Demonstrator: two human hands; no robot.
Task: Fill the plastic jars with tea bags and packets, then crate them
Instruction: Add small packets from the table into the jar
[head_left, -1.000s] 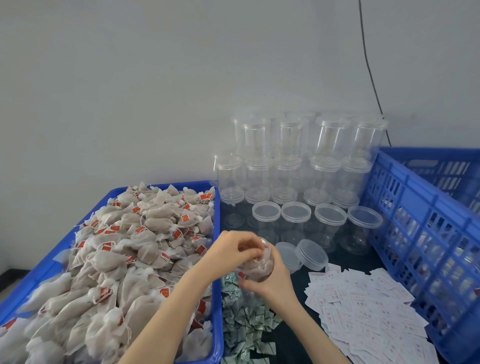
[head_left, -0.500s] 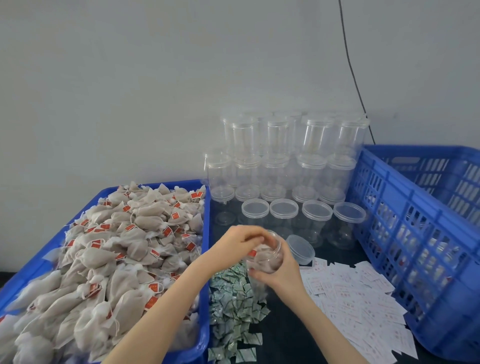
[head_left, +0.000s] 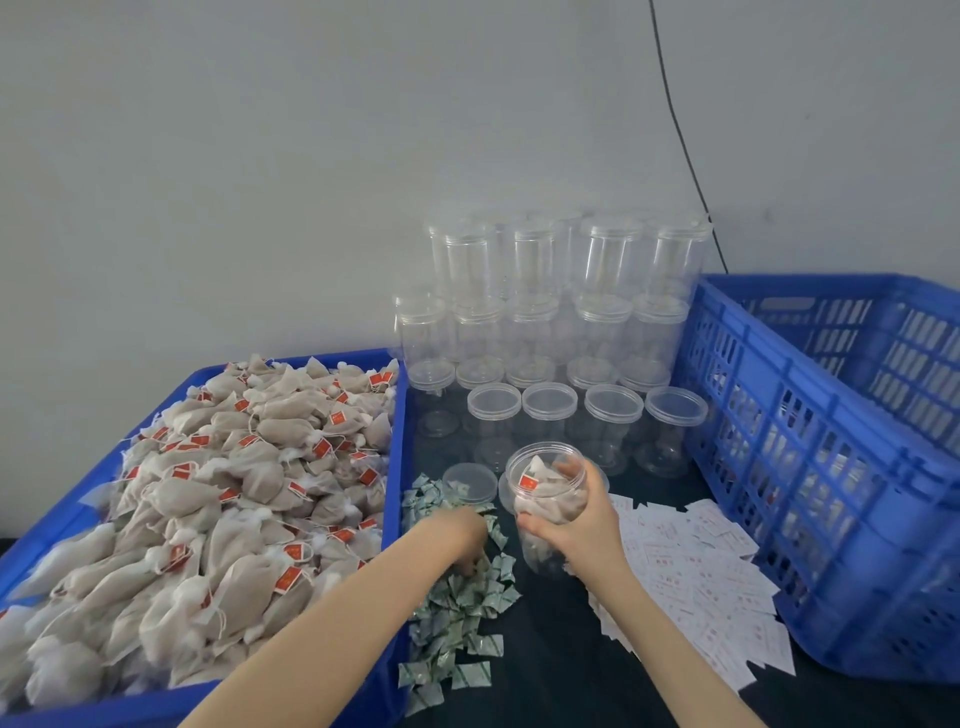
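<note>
The right hand (head_left: 582, 525) is gripping the light, stiff, slippery-looking jar (head_left: 548, 512) round its middle; at nine o'clock, the left hand (head_left: 460, 538) is digging into green packets (head_left: 462, 597), grip hidden.

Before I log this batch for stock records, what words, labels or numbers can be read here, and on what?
No text here is legible.
Red tags on the tea bags: pale marks, too small to read.
White packets: red print, blurred.
Green-and-white packets: pattern only, unreadable.
Red tag inside the jar held by the right hand: blurred.
</note>
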